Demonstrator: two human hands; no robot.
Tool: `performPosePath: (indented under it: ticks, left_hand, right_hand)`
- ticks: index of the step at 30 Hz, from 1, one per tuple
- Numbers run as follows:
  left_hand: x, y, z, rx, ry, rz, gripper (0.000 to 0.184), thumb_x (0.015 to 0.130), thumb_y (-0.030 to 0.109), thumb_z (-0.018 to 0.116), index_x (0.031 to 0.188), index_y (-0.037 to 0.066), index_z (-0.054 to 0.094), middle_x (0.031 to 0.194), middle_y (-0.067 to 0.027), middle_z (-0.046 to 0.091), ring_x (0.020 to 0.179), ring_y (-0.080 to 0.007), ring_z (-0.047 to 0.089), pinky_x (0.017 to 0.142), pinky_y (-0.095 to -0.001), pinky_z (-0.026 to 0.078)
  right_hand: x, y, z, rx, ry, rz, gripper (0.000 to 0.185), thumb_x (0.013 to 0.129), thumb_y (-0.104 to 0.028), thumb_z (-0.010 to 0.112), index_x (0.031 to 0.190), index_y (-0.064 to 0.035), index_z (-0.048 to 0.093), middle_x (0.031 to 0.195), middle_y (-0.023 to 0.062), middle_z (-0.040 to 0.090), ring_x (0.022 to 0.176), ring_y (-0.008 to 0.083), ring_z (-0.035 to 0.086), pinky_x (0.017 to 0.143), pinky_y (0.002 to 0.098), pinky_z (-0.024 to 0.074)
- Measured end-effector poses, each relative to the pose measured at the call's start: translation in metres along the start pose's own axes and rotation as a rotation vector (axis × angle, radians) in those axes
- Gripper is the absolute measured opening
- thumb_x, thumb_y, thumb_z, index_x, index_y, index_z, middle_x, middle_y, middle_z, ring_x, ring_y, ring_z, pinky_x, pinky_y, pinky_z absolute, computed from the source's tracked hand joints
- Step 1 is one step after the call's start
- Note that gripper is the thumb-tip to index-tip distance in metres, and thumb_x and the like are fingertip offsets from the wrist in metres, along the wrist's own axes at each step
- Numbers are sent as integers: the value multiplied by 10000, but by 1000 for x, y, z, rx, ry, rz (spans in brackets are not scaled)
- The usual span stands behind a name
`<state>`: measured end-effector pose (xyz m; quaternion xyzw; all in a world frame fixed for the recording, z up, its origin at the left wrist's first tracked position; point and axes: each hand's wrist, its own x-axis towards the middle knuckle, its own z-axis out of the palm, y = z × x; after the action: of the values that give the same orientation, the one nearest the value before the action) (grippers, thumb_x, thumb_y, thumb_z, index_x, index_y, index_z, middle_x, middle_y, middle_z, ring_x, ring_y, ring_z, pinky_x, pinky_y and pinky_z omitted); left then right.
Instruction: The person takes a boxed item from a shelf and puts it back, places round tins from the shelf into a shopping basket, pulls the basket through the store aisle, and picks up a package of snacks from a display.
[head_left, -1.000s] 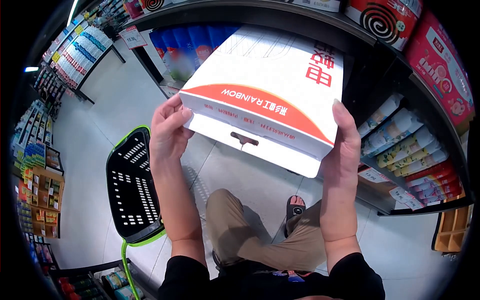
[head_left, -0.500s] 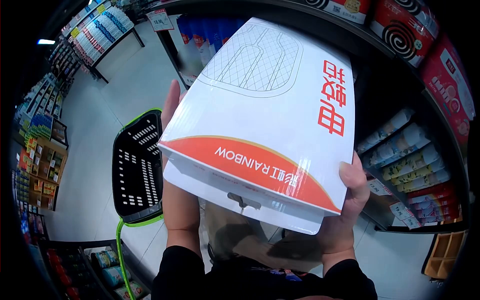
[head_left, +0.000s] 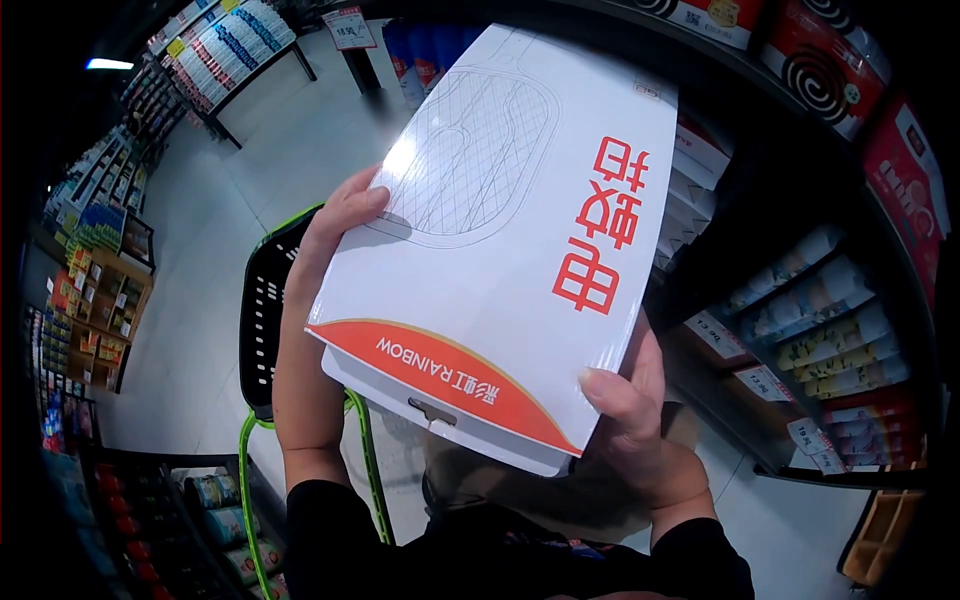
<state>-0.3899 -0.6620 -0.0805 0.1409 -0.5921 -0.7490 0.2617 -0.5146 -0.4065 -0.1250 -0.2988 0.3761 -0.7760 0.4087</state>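
Observation:
A large white box (head_left: 470, 230) fills the middle of the head view, held tilted before my body. It has an outline drawing of a mosquito swatter, red characters, and an orange RAINBOW band at its near end, all upside down to me. At that end a flap with a hanging slot (head_left: 432, 411) sticks out. My left hand (head_left: 345, 215) grips the left edge, thumb on top and fingers hidden beneath. At the lower right corner my right hand (head_left: 632, 400) is closed on the box, its thumb against the edge.
Left of me a black basket (head_left: 262, 330) with green trim and handle stands behind my forearm. Shelves on the right hold wrapped packs (head_left: 825, 310) and price tags (head_left: 765, 382). Red boxes (head_left: 815, 80) sit above. A low rack (head_left: 190, 510) is at lower left, other shelves beyond the aisle.
The box has shifted left and turned slightly. My left hand has come into view with its thumb over the edge, and my right hand has moved left with the box.

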Motion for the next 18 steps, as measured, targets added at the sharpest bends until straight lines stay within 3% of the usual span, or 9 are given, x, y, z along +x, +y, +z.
performPosePath:
  ticks: [3,9,16,18]
  left_hand:
    - [-4,5,2,63,39,-54,718,717,321,710,1250,-103,486,951,-212,680,741,-229,723,638,-283,602]
    - [-8,2,4,8,140,-67,717,698,253,687,1266,-121,463,936,-226,676,706,-238,723,626,-271,604]
    - [7,-15,-18,-109,-14,-27,746,681,223,673,1270,-166,430,973,-300,653,712,-267,725,638,-304,616]
    - [9,-19,-31,-71,-109,-7,712,720,290,720,1253,-103,461,1070,-268,656,817,-284,727,640,-365,618]
  right_hand:
    - [0,5,0,-6,-70,-21,782,760,-195,652,1389,28,244,1211,185,509,1137,231,549,992,381,430]
    - [-2,14,4,1,-104,-102,752,771,-195,653,1365,17,245,1204,177,478,1139,218,512,993,383,404]
    - [-14,33,16,57,-138,-183,847,825,-227,688,1406,-17,109,1257,190,387,1224,253,439,1017,410,389]
    - [-20,40,18,-54,-181,-167,887,835,-257,703,1418,-22,77,1269,193,383,1243,265,427,1031,423,382]
